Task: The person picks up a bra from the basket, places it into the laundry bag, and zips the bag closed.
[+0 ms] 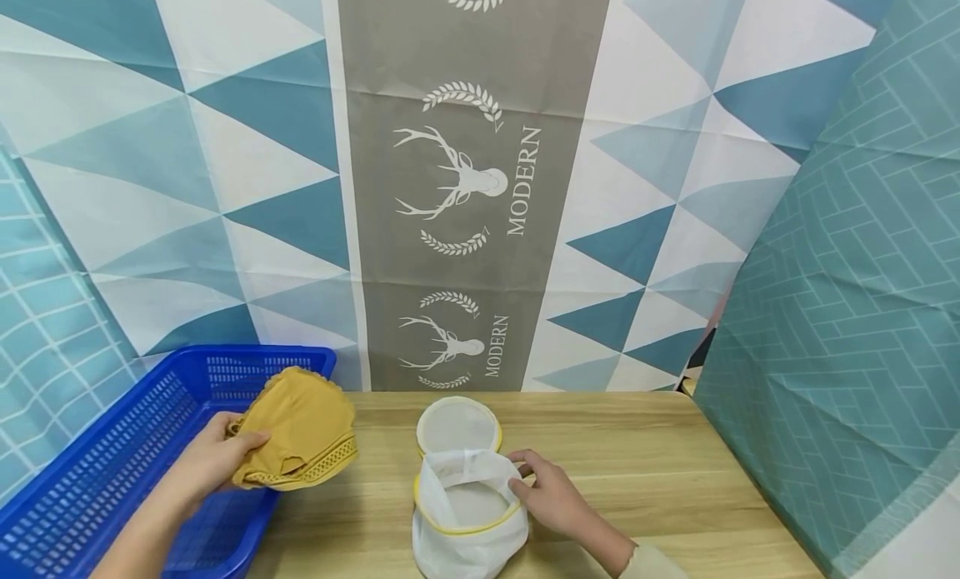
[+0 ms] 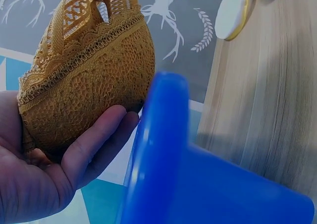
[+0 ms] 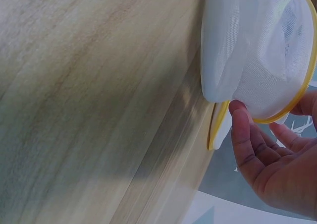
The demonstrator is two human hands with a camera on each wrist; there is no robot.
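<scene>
My left hand (image 1: 215, 456) holds a folded mustard-yellow bra (image 1: 303, 421) over the near right side of a blue plastic basket (image 1: 258, 529). In the left wrist view, the lace cup of the bra (image 2: 94, 80) lies against the fingers, with its lacy straps at the top. On the table stands a white mesh laundry bag (image 1: 468, 554) with yellow trim, its mouth open and its round lid folded back. My right hand (image 1: 555, 500) pinches the right side of the bag's rim, thumb towards the inside and fingers outside, as the right wrist view shows.
The wooden table (image 1: 637, 479) extends to the right of the bag. A patterned cloth (image 1: 465, 271) hangs behind it, and a green cloth (image 1: 840, 312) hangs along the right side. The basket's raised rim stands left of the bag.
</scene>
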